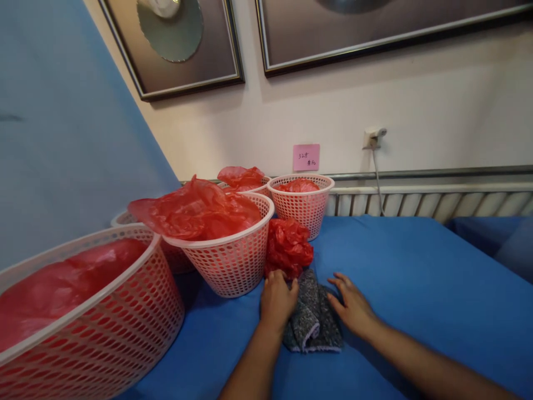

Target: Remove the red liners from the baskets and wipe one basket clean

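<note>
Left hand (pixel 277 300) curls its grip over the left edge of the grey cloth (pixel 313 325); whether it pinches the fabric cannot be told. Right hand (pixel 353 306) lies flat, fingers spread, on the cloth's right edge. Folded and nubbly, the cloth lies on the smooth blue surface (pixel 416 266), which is open to its right. Just behind the cloth sits a crumpled red plastic bag (pixel 288 247), and left of the cloth stand perforated white baskets (pixel 233 266).

Speckled grey cloth (pixel 313 316), red bags (pixel 288 246), pale pink baskets (pixel 230 261), blue table cover (pixel 416 266).
</note>
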Action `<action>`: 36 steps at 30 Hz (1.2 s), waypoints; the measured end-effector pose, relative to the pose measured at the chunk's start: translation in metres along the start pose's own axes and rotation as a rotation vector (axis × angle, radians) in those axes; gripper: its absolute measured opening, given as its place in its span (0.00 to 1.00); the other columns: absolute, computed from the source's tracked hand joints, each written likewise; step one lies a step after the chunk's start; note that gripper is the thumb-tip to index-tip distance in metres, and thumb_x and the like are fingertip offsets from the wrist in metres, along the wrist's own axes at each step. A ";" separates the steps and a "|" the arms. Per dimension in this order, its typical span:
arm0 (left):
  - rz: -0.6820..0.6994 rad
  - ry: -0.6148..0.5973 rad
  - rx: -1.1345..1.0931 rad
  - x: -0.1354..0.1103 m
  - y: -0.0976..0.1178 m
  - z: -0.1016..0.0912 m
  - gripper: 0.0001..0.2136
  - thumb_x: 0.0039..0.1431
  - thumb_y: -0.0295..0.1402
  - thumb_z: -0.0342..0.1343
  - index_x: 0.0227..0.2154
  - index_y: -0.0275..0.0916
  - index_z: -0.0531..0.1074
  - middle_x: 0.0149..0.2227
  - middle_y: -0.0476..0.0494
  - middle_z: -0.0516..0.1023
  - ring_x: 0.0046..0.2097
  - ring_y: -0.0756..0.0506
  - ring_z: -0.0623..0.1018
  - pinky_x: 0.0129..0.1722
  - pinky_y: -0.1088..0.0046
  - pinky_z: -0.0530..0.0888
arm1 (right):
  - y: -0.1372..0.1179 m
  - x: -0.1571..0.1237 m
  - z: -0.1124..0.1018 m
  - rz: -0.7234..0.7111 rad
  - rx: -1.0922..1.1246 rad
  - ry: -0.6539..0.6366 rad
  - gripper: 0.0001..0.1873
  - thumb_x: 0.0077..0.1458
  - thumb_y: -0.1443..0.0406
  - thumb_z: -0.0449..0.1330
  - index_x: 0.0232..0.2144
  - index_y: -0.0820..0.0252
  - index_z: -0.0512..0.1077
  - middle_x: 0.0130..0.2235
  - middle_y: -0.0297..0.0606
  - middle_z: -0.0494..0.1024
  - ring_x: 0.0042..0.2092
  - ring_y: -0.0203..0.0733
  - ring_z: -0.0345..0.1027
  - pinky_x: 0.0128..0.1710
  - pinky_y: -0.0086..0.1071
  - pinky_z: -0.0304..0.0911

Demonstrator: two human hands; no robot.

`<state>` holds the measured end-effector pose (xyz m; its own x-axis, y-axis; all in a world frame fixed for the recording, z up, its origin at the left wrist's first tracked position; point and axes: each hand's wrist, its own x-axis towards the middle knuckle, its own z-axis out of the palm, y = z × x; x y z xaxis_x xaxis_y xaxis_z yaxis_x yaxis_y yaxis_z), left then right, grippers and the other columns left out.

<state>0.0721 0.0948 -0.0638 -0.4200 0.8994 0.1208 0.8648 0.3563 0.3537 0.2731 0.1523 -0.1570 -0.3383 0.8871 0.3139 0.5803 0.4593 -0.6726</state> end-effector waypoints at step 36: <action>0.477 0.168 -1.236 0.025 0.153 -0.083 0.34 0.57 0.68 0.51 0.23 0.38 0.77 0.23 0.40 0.78 0.25 0.45 0.75 0.29 0.69 0.72 | -0.089 0.046 -0.216 -0.320 0.920 0.743 0.42 0.62 0.31 0.35 0.21 0.54 0.66 0.24 0.35 0.66 0.29 0.41 0.62 0.33 0.36 0.60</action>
<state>0.1707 0.1505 0.0705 -0.2542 0.7973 0.5475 0.1576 -0.5244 0.8368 0.3655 0.1615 0.0620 0.3105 0.6886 0.6553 -0.2929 0.7251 -0.6232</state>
